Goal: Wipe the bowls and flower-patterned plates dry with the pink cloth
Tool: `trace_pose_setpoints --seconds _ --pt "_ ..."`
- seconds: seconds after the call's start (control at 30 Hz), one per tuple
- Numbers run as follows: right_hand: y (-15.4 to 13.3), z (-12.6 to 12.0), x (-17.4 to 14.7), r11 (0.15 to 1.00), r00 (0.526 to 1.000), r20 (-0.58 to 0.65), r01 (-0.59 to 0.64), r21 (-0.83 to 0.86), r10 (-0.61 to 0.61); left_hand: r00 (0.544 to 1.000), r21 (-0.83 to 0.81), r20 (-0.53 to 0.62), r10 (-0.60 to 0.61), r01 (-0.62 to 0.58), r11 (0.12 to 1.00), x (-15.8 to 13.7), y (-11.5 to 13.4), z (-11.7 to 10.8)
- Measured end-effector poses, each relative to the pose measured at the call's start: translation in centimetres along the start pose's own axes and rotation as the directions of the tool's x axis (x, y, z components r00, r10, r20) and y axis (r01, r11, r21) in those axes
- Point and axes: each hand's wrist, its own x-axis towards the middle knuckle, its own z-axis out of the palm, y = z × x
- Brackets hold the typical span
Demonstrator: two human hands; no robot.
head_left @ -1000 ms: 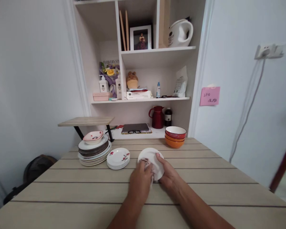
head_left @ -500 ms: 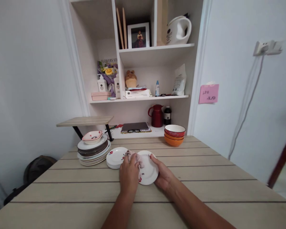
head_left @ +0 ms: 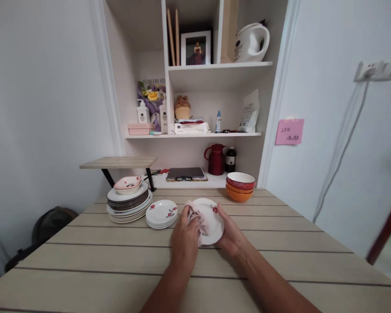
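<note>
My right hand grips the right rim of a small white plate with red flowers, its thumb on the upper edge and its fingers hidden underneath. The plate is held tilted over the table. My left hand is closed on a pale pink cloth, which lies bunched against the left part of the plate's face. Just left of this hand stands a short stack of matching small flowered plates.
Farther left, a tall stack of larger plates carries square pink-rimmed bowls beside a small raised shelf. Stacked red and orange bowls stand at the back right. Behind are a red jug and a laptop.
The plate has turned in my right hand, its flowers now near the upper right rim. My left hand and the cloth have shifted right, away from the short plate stack.
</note>
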Motion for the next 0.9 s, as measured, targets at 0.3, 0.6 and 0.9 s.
trace_pose_setpoints --seconds 0.3,0.6,0.9 --pt "-0.4 0.0 -0.2 1.0 0.998 0.063 0.02 -0.01 -0.019 0.961 0.18 -0.189 0.204 -0.171 0.969 0.2 0.4 -0.2" --pt "0.9 -0.2 -0.2 0.997 0.996 0.063 -0.071 0.033 0.069 0.917 0.119 -0.018 0.399 -0.394 0.911 -0.2 0.7 -0.3" --pt "2.3 1.1 0.0 1.0 0.999 -0.041 -0.027 0.014 0.028 0.997 0.286 -0.074 0.027 -0.005 0.958 0.5 -1.1 -0.2"
